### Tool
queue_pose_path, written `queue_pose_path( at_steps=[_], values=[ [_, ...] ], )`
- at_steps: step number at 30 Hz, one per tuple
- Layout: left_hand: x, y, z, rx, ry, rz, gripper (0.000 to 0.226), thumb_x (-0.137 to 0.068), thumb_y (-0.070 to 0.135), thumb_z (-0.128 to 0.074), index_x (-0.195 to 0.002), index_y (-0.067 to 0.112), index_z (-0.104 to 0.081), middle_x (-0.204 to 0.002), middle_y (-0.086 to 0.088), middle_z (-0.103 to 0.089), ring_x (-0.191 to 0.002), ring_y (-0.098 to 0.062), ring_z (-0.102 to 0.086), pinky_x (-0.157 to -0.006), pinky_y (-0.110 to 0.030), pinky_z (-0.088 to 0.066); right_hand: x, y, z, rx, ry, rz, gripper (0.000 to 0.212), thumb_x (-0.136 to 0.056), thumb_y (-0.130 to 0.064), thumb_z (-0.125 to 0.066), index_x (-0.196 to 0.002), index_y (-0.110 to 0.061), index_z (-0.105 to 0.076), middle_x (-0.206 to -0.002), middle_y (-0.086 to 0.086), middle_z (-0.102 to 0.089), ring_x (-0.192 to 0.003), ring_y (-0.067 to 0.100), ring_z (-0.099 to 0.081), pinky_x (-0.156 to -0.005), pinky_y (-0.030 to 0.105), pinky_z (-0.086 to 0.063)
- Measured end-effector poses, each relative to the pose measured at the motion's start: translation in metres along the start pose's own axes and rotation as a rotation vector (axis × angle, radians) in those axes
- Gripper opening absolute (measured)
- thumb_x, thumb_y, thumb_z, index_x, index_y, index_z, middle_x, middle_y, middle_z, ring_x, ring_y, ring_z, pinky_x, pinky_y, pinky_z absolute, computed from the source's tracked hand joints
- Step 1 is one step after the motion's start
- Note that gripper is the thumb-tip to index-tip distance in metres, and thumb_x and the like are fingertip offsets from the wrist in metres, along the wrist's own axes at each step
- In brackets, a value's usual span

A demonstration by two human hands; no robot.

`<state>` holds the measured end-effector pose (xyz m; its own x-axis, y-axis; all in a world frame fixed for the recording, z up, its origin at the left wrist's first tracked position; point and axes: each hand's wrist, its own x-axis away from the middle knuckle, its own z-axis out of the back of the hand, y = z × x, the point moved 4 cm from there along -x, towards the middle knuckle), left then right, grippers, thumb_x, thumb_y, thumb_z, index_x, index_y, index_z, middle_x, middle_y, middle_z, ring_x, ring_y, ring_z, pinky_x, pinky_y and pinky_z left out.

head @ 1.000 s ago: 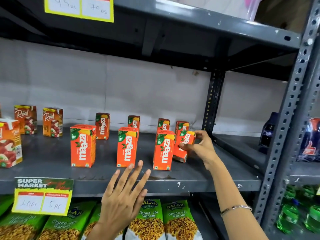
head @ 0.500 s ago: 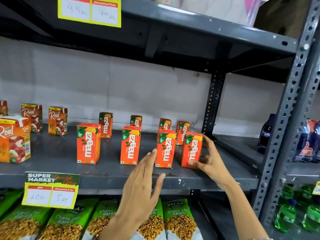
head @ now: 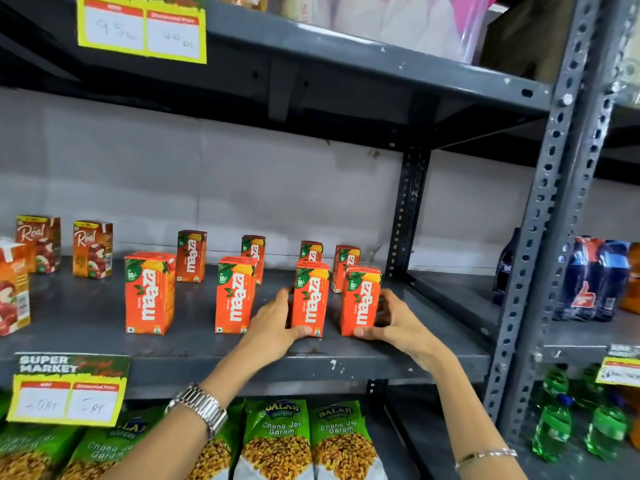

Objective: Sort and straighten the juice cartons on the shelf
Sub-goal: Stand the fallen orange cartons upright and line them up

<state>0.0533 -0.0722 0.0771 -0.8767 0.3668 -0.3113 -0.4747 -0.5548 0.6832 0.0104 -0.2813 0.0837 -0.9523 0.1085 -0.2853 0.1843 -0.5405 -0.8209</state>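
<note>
Orange Maaza juice cartons stand upright in two rows on the grey metal shelf (head: 86,337). My left hand (head: 273,323) grips the base of the third front-row Maaza carton (head: 310,297), thumb in front and fingers behind. My right hand (head: 398,323) holds the rightmost front Maaza carton (head: 360,299) at its lower right side. Two more front cartons (head: 149,292) (head: 235,294) stand free to the left. Several smaller-looking cartons (head: 191,255) line the back row. Real juice cartons (head: 91,248) stand at the far left.
A perforated steel upright (head: 408,216) closes the shelf at the back right, another upright (head: 550,188) stands nearer. Dark soda bottles (head: 595,278) sit on the neighbouring shelf, green bottles (head: 554,424) below. Snack bags (head: 277,441) fill the lower shelf. Price tags (head: 69,389) hang on shelf edges.
My left hand rose from below the shelf edge and closed on the third front carton. The rightmost carton went from tilted in my right hand to standing upright on the shelf.
</note>
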Motion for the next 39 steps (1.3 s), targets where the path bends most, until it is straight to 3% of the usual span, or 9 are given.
queue_pose_path(
  at_steps=[8, 15, 22, 28, 39],
  values=[
    [-0.009, 0.001, -0.007, 0.173, -0.036, -0.029, 0.078, -0.077, 0.025, -0.072, -0.139, 0.021, -0.025, -0.136, -0.008, -0.050, -0.114, -0.019, -0.055, -0.097, -0.035, -0.043, 0.000, 0.015, 0.017, -0.039, 0.067, -0.009, 0.062, -0.064, -0.016, -0.082, -0.113, -0.025, -0.045, -0.106, -0.004, -0.064, -0.091, 0.000, -0.061, -0.063, 0.010, -0.046],
    [-0.009, -0.001, -0.006, 0.192, -0.038, -0.033, 0.077, -0.077, 0.025, -0.072, -0.139, 0.021, -0.025, -0.134, -0.007, -0.052, -0.115, -0.018, -0.055, -0.099, -0.036, -0.043, -0.001, 0.017, 0.017, -0.084, 0.067, -0.011, 0.070, -0.062, -0.015, -0.083, -0.118, -0.023, -0.042, -0.108, 0.003, -0.064, -0.098, 0.015, -0.063, -0.081, 0.025, -0.050],
    [-0.007, -0.001, -0.005, 0.220, -0.075, -0.038, 0.076, -0.079, 0.023, -0.070, -0.139, 0.023, -0.024, -0.136, -0.006, -0.050, -0.117, -0.016, -0.052, -0.099, -0.032, -0.039, 0.000, 0.016, 0.017, -0.092, 0.053, -0.004, 0.070, -0.062, -0.017, -0.083, -0.117, -0.026, -0.039, -0.106, 0.001, -0.064, -0.097, 0.011, -0.061, -0.074, 0.019, -0.047],
    [-0.006, -0.001, -0.004, 0.203, -0.069, -0.051, 0.075, -0.080, 0.024, -0.070, -0.139, 0.023, -0.023, -0.136, -0.005, -0.050, -0.120, -0.017, -0.051, -0.106, -0.040, -0.039, 0.001, 0.017, 0.016, -0.094, 0.056, 0.006, 0.072, -0.062, -0.017, -0.083, -0.120, -0.022, -0.041, -0.107, 0.006, -0.066, -0.099, 0.016, -0.063, -0.085, 0.027, -0.048],
    [-0.006, -0.003, -0.004, 0.206, -0.039, -0.054, 0.079, -0.078, 0.025, -0.072, -0.139, 0.021, -0.024, -0.135, -0.006, -0.051, -0.119, -0.018, -0.052, -0.104, -0.039, -0.041, 0.001, 0.015, 0.016, -0.073, 0.041, 0.001, 0.068, -0.064, -0.019, -0.082, -0.119, -0.020, -0.042, -0.113, 0.004, -0.063, -0.102, 0.013, -0.061, -0.080, 0.022, -0.047]
  ],
)
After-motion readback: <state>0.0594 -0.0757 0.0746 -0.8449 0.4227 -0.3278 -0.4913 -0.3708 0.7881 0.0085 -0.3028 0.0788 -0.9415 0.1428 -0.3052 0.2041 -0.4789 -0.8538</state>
